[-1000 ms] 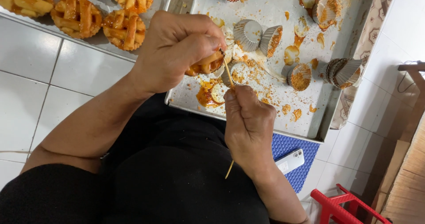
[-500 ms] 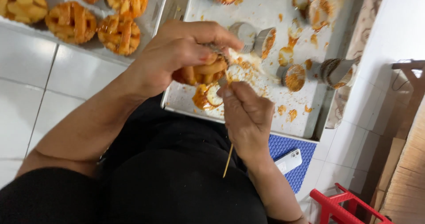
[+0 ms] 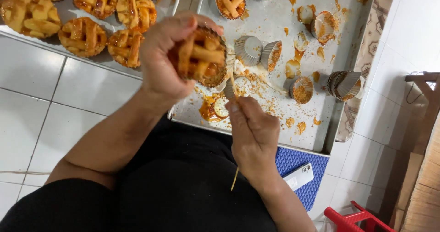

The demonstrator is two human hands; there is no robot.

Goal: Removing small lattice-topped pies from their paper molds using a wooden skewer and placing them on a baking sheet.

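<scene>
A lattice-topped tart (image 3: 201,58) is gripped in the left hand (image 3: 167,60), fingers curled around its fluted tin, the tart tilted so its side faces the right hand (image 3: 252,135). A thin wooden skewer (image 3: 234,122) is pinched between the right thumb and fingers, tip set at the tin's edge, its tail showing below the wrist; the angle suggests the pastry is being pried loose from the mould. The work is held over the near corner of a crumb-strewn metal tray (image 3: 321,135), presumably so that syrup and flakes are caught there. Emptied fluted tins (image 3: 250,48) lie on that tray, and unmoulded tarts (image 3: 82,35) are gathered on a second tray (image 3: 160,21) to the left. A phone (image 3: 299,177) rests on a blue mat (image 3: 302,163) on the tiled floor. Compared with half a second earlier, the tart is seen raised and turned more towards the camera, lattice now plainly visible; the skewer grip appears unchanged.
</scene>
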